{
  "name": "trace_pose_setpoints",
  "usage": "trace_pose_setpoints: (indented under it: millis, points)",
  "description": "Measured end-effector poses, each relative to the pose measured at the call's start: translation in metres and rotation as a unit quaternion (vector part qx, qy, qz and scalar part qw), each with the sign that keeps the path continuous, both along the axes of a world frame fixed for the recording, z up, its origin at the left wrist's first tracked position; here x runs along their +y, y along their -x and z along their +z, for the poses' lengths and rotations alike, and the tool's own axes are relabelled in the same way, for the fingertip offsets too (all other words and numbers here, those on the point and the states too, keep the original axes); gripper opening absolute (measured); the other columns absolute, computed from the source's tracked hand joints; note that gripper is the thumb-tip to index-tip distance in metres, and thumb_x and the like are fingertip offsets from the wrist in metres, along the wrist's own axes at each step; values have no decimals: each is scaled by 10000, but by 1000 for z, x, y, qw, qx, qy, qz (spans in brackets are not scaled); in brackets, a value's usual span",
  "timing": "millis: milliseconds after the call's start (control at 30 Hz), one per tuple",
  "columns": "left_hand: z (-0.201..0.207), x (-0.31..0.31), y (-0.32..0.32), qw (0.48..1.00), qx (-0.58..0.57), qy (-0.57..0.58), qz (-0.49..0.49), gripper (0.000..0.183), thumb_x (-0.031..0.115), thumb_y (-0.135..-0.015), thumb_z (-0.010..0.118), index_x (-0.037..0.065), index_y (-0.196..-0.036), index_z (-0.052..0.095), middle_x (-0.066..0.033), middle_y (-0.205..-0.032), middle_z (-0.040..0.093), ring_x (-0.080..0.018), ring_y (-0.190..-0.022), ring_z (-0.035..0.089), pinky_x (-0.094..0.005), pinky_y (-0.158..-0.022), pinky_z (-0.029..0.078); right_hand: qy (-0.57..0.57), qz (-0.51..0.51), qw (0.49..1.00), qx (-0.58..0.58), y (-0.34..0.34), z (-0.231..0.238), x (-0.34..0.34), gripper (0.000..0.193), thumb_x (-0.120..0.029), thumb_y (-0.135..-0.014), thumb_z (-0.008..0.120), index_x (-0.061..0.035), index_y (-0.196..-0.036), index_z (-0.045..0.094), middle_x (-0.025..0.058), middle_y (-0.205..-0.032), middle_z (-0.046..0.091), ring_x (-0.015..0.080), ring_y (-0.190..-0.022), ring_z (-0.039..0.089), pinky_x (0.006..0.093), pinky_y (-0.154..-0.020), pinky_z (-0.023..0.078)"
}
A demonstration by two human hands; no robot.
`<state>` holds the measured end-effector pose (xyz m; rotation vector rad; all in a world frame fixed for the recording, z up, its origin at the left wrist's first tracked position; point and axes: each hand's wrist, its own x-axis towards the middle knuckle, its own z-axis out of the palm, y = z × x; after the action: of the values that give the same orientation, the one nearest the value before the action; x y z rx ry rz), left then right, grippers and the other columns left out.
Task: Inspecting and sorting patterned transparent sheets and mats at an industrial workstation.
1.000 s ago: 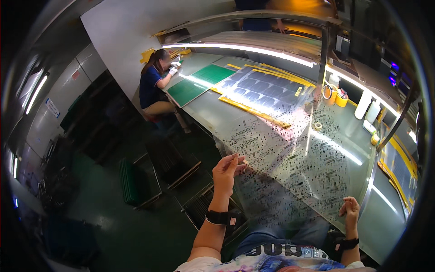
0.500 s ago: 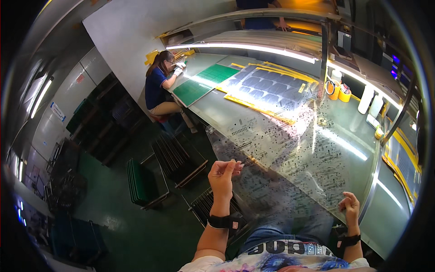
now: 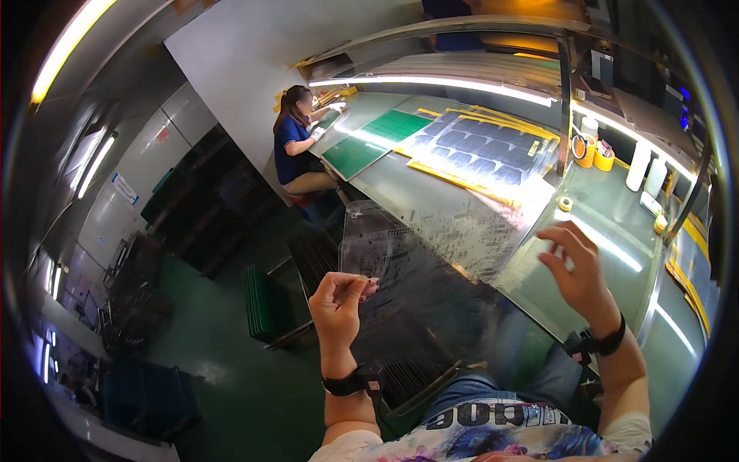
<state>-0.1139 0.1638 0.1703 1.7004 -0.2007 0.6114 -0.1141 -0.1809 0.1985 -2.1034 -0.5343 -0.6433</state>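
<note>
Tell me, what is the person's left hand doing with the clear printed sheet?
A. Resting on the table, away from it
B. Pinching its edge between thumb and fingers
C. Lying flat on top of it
B: the left hand is raised with thumb and fingertips closed on the near edge of the clear printed sheet, while the right hand is open beside it.

Long grey-green workbench (image 3: 616,223), green mat (image 3: 373,138), yellow-edged dark panel (image 3: 485,150), tape rolls (image 3: 593,154), white bottles (image 3: 647,169)

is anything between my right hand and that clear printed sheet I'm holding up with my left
Nothing visible. The right hand hangs open in the air just off the far edge of the clear printed sheet, above the green workbench. The left hand pinches the sheet's near edge.
</note>
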Motion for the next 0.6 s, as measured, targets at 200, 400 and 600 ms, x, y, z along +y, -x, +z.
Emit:
trace_pose_setpoints:
  millis: [200, 400, 600]
  points:
    - [1, 3, 33, 993, 68, -38, -88, 32, -10, -871, 615, -24, -851, 593, -109, -793, 684, -155, -738, 673, -248, -682, 536, -31, 187, 978, -89, -13, 27, 81, 329, -106, -811, 665, -65, -1128, 588, 128, -1129, 585, 271, -856, 607, 348, -720, 510]
    - [-19, -4, 50, 966, 199, -52, -156, 30, -37, -835, 641, -26, -819, 618, -81, -775, 677, -130, -734, 657, -243, -692, 538, -18, 217, 972, 90, -22, -7, 92, 144, -126, -820, 642, -23, -916, 614, 100, -796, 640, 205, -671, 585, 322, -632, 470]
    - [-39, -11, 46, 943, 252, -34, -213, 44, -13, -841, 646, -34, -827, 611, -80, -768, 670, -120, -723, 649, -238, -676, 533, -89, 204, 950, 219, -16, -39, 78, 86, -98, -823, 626, -20, -858, 621, 64, -717, 633, 158, -654, 574, 286, -619, 445]
